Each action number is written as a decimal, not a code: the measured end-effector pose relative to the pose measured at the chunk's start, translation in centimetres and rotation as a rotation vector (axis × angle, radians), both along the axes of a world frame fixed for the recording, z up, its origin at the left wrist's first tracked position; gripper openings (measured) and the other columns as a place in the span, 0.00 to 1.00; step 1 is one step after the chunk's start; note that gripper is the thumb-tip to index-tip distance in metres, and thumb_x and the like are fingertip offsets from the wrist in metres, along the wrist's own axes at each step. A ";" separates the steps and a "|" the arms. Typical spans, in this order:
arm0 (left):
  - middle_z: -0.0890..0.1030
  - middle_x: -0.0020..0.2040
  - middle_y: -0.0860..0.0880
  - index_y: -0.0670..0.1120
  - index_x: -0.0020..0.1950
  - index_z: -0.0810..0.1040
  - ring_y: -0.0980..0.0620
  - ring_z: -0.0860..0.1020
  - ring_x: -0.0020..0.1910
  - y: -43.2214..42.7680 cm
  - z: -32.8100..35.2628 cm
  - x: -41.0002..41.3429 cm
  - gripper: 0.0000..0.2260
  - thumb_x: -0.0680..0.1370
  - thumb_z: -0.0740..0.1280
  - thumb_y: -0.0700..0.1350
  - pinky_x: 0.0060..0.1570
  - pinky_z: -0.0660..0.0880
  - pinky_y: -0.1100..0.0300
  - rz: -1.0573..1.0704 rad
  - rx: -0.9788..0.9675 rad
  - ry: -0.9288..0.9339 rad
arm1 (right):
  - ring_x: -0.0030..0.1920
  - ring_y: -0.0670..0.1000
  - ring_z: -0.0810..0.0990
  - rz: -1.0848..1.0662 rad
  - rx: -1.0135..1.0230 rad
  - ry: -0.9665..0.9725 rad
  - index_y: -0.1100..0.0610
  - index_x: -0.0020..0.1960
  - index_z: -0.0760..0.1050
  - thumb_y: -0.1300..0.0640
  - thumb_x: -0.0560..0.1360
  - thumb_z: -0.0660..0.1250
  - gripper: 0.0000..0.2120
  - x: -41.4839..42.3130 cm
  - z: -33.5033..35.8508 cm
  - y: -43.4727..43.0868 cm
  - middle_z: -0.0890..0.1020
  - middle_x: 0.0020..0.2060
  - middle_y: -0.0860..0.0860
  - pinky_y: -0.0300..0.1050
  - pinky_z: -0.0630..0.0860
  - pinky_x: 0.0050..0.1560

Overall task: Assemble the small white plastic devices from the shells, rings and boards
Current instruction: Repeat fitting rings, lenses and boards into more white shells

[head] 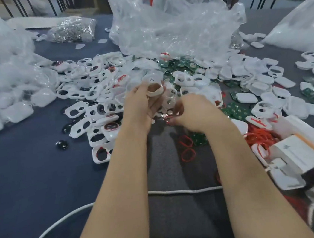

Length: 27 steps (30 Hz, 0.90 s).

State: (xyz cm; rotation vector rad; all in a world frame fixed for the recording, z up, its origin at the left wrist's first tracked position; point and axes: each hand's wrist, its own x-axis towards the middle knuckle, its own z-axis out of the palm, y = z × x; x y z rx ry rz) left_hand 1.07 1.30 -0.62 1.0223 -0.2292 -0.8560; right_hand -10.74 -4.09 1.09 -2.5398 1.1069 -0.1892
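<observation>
White shell point(155, 90) pinched atop left grip point(140, 103)

A small assembly workshop: a cloth-covered table point(32, 182) heaped with loose shells point(77, 110), boards point(235, 110) and bulk bags point(170, 19).

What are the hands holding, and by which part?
The left hand holds a white shell by its rim. The right hand has its fingers curled, but whether they hold anything cannot be told.
</observation>
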 end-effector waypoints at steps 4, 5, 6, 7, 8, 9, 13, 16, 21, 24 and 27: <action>0.82 0.43 0.45 0.39 0.59 0.73 0.54 0.82 0.35 -0.2 -0.2 -0.2 0.09 0.81 0.62 0.42 0.37 0.80 0.64 0.005 -0.038 0.071 | 0.53 0.58 0.78 0.002 -0.018 0.048 0.58 0.55 0.76 0.56 0.75 0.69 0.10 0.9 -0.7 0.6 0.80 0.51 0.57 0.47 0.75 0.50; 0.82 0.42 0.45 0.40 0.56 0.73 0.54 0.82 0.34 -0.2 -0.3 -0.2 0.06 0.81 0.63 0.41 0.37 0.80 0.63 0.013 -0.050 0.080 | 0.53 0.57 0.78 -0.004 -0.010 0.009 0.58 0.54 0.77 0.57 0.75 0.69 0.09 0.9 -0.5 0.4 0.80 0.51 0.56 0.46 0.74 0.50; 0.82 0.41 0.45 0.41 0.52 0.73 0.54 0.82 0.35 -0.2 -0.3 -0.2 0.04 0.81 0.63 0.41 0.38 0.81 0.63 0.026 -0.055 0.082 | 0.53 0.56 0.78 -0.013 -0.004 -0.047 0.57 0.53 0.77 0.57 0.76 0.68 0.07 0.8 -0.3 0.1 0.81 0.51 0.56 0.45 0.73 0.50; 0.82 0.41 0.45 0.42 0.50 0.73 0.53 0.82 0.36 -0.2 -0.4 -0.2 0.03 0.81 0.63 0.41 0.39 0.80 0.63 0.041 -0.046 0.068 | 0.52 0.55 0.78 -0.031 0.012 -0.127 0.56 0.51 0.78 0.57 0.76 0.68 0.05 0.7 0.0 -0.2 0.81 0.50 0.55 0.44 0.72 0.50; 0.82 0.42 0.45 0.42 0.48 0.74 0.52 0.82 0.38 -0.2 -0.5 -0.2 0.04 0.81 0.62 0.40 0.40 0.80 0.63 0.054 -0.026 0.036 | 0.50 0.53 0.80 -0.057 0.057 -0.239 0.55 0.49 0.77 0.57 0.76 0.68 0.03 0.5 0.3 -0.5 0.82 0.48 0.54 0.44 0.73 0.49; 0.82 0.43 0.44 0.41 0.48 0.74 0.51 0.81 0.40 -0.3 -0.6 -0.3 0.05 0.82 0.62 0.40 0.41 0.80 0.63 0.060 -0.002 -0.008 | 0.45 0.51 0.82 -0.085 0.130 -0.377 0.55 0.45 0.76 0.58 0.75 0.68 0.01 0.5 0.7 -0.7 0.83 0.43 0.53 0.44 0.75 0.48; 0.80 0.47 0.41 0.36 0.57 0.75 0.49 0.80 0.43 -0.4 -0.5 -0.8 0.08 0.82 0.61 0.40 0.46 0.80 0.61 0.027 0.035 -0.092 | 0.43 0.48 0.81 -0.115 0.014 -0.629 0.54 0.44 0.79 0.59 0.73 0.69 0.01 1.3 0.8 -1.0 0.83 0.40 0.50 0.30 0.73 0.46; 0.80 0.43 0.45 0.38 0.55 0.74 0.53 0.80 0.40 -0.5 -0.4 -1.0 0.07 0.82 0.61 0.41 0.43 0.79 0.63 0.028 0.060 -0.147 | 0.43 0.48 0.81 -0.072 0.017 -0.675 0.58 0.47 0.81 0.57 0.74 0.70 0.05 2.0 -0.1 -0.5 0.83 0.40 0.51 0.37 0.74 0.49; 0.82 0.46 0.44 0.41 0.55 0.74 0.51 0.81 0.42 -0.8 -0.6 -1.1 0.05 0.82 0.62 0.40 0.46 0.80 0.61 0.069 0.098 -0.201 | 0.39 0.45 0.78 -0.141 0.036 -0.803 0.59 0.46 0.81 0.53 0.76 0.68 0.10 2.3 -1.1 -0.7 0.83 0.39 0.51 0.32 0.72 0.44; 0.80 0.49 0.42 0.41 0.56 0.74 0.51 0.80 0.41 -0.9 -0.8 -1.3 0.05 0.81 0.63 0.40 0.47 0.79 0.60 0.087 0.107 -0.197 | 0.39 0.48 0.79 -0.141 -0.017 -0.845 0.61 0.49 0.77 0.54 0.74 0.71 0.10 2.6 -1.6 -0.2 0.81 0.38 0.49 0.41 0.75 0.47; 0.80 0.48 0.44 0.43 0.53 0.74 0.50 0.80 0.42 -0.9 -0.8 -1.4 0.03 0.81 0.62 0.40 0.44 0.79 0.60 0.109 0.114 -0.202 | 0.42 0.53 0.81 -0.087 -0.085 -0.797 0.59 0.58 0.76 0.55 0.74 0.71 0.15 2.6 -1.7 -0.1 0.83 0.41 0.52 0.47 0.75 0.49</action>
